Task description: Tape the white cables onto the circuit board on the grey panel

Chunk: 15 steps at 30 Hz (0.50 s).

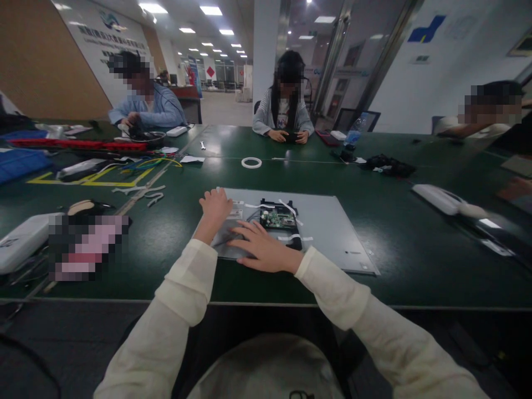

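Observation:
A flat grey panel (328, 233) lies on the green table in front of me. Near its middle sits a green circuit board (277, 217) in a black frame, with strips of white tape (260, 206) around it. My left hand (216, 210) rests at the panel's far left corner, its fingers bent over the edge; whether it grips the edge is hard to tell. My right hand (266, 249) lies palm down with fingers spread on the near left part of the panel, beside the board. Some dark cable shows by its fingers.
A roll of white tape (251, 163) lies beyond the panel. To the left are a pink item (89, 246), a white device (27, 241), wires and a blue bin (22, 163). Another white device (436, 198) is at right. Three people sit around the table.

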Each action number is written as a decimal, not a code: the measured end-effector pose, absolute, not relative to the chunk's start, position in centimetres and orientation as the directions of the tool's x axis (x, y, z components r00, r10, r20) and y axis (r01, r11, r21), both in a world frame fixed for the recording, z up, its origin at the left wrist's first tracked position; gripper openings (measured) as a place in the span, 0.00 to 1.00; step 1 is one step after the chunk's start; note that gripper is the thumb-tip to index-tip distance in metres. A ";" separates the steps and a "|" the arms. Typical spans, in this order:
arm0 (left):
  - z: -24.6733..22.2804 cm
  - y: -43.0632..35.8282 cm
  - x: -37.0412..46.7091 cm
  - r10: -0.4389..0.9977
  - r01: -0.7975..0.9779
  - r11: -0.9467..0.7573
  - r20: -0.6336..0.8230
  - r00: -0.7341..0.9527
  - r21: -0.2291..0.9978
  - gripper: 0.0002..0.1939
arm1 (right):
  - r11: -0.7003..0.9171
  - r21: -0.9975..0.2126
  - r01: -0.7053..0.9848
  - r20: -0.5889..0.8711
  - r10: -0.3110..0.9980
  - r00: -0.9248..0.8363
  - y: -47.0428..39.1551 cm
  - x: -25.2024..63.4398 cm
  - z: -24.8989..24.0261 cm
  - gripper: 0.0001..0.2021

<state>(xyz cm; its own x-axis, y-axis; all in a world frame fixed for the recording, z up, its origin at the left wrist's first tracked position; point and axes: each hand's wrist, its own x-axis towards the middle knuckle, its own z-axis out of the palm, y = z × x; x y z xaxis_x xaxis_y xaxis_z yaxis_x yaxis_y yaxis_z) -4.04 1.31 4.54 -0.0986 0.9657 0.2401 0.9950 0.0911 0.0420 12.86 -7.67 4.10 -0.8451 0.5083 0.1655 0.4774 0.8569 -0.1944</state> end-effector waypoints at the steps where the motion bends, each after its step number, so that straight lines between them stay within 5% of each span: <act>1: 4.5 1.3 -4.0 0.963 0.995 0.087 0.251 -0.095 0.044 0.19 | 0.852 -0.191 0.487 0.166 0.517 -0.840 -7.5 12.9 4.1 0.22; 15: 4.1 1.4 -3.6 0.945 0.994 0.026 0.321 -0.058 0.102 0.14 | 0.625 -0.125 0.770 0.132 0.780 -0.612 -2.4 17.1 2.9 0.22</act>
<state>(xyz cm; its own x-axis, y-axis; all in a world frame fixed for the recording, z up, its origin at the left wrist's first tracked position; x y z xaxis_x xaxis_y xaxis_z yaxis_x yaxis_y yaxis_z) -3.65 1.41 4.09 -0.0580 0.9452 0.3214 0.9944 0.0262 0.1024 17.07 -2.38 2.87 -0.6117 0.7800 0.1319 0.7704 0.6253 -0.1246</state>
